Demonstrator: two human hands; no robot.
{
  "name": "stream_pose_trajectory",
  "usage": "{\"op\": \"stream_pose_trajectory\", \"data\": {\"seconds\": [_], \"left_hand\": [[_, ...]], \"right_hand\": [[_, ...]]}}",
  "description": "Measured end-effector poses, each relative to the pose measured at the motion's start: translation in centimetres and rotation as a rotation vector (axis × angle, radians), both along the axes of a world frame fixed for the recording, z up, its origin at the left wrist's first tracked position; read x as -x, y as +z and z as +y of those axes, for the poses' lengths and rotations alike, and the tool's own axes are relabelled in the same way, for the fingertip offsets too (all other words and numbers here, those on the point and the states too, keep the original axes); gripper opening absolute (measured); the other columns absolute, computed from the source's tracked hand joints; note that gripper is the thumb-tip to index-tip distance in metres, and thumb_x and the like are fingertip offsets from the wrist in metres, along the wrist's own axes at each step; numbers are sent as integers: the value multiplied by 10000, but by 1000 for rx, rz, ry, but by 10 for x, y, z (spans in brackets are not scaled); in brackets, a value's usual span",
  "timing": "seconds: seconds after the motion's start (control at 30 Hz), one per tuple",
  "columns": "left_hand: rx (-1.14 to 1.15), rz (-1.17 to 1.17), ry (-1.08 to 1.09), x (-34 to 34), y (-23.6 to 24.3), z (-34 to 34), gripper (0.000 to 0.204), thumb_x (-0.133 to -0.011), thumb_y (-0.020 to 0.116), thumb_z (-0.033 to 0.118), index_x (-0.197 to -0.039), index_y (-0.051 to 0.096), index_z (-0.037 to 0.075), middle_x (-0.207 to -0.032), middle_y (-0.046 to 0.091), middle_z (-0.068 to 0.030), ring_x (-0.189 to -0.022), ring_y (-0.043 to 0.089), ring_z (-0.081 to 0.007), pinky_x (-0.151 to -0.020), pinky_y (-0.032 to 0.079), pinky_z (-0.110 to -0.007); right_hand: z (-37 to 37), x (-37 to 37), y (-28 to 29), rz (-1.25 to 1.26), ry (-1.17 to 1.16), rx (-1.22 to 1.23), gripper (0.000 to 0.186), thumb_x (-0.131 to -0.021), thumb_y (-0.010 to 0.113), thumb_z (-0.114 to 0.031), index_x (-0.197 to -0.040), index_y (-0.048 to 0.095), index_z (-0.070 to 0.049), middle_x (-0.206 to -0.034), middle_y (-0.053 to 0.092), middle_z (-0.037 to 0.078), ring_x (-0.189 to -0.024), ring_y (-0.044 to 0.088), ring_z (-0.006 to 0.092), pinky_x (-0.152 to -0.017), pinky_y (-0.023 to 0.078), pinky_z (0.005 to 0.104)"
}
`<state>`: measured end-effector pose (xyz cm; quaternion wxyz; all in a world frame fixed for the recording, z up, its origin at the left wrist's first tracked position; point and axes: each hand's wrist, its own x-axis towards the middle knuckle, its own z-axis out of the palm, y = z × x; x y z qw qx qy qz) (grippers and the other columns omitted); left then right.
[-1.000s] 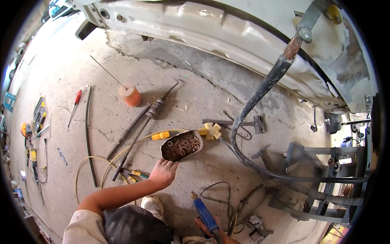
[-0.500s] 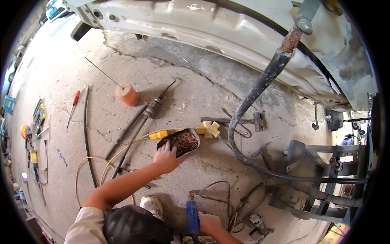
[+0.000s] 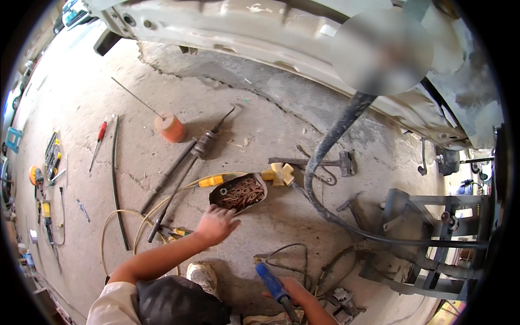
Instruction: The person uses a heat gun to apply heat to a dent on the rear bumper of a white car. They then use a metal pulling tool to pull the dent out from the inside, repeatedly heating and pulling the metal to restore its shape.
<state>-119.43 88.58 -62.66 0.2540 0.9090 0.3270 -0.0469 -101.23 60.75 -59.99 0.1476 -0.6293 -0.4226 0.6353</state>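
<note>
My left hand reaches to the near left edge of an open cut container full of small rusty metal pieces. Its fingers are slightly apart and touch or lie just beside that edge; I see nothing held. My right hand is closed on a blue tool with a metal tip and dark lead, held low at the bottom. A yellow cable with yellow connectors runs behind the container, and a yellow cross-shaped socket lies to its right.
A white vehicle body spans the back, with a thick black cable hanging from a blurred patch. A metal frame stands right. Hammers, a metal-rod tool, an orange cylinder, a screwdriver and power tools lie around.
My left hand moved into the container half a second ago and has now drawn back to its near edge. The blue tool in my right hand swung upright, then tilted back leftward.
</note>
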Motion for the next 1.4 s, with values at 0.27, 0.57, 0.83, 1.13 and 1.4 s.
{"op": "stream_pose_trajectory", "data": {"seconds": [0.27, 0.57, 0.83, 1.13, 1.4], "left_hand": [[-436, 49, -139, 0, -46, 42, 218, -773, 521, 96, -968, 613, 64, -1012, 557, -157, -984, 544, -309, -895, 391, -420], [-333, 133, -271, -7, -59, 54, 85, -747, 543, 58, -827, 562, 35, -890, 552, -172, -835, 587, -355, -684, 477, -445], [-69, 285, -178, -39, 24, 34, 196, -771, 600, 130, -919, 568, 5, -984, 565, -216, -915, 570, -380, -768, 464, -467], [-56, -377, -491, -195, 179, -37, 138, -793, 580, 79, -901, 595, -6, -854, 610, -185, -805, 602, -372, -685, 476, -439], [236, -650, -435, -438, 293, -126, 277, -899, 551, 179, -1066, 581, -40, -932, 636, -128, -874, 578, -159, -795, 448, -303]], "right_hand": [[23, -4, 17, 28, -29, -83, 351, -757, 725, -356, -823, 585, -42, -742, 582, 100, -676, 491, 175, -666, 430, 344], [5, -1, 9, -14, 6, -205, 216, -773, 606, -224, -864, 631, -30, -812, 646, 186, -759, 619, 307, -684, 457, 409], [-15, -1, 58, -241, 223, -440, 249, -756, 614, -178, -959, 599, -34, -915, 620, 196, -824, 584, 347, -712, 450, 446], [-85, -50, 243, -230, -365, -884, 325, -716, 627, -181, -1009, 558, -57, -778, 612, 192, -728, 576, 378, -632, 448, 469], [-125, -94, 278, -258, -112, -911, 250, -678, 634, -186, -870, 554, -47, -705, 592, 200, -696, 574, 402, -618, 448, 480]]}}
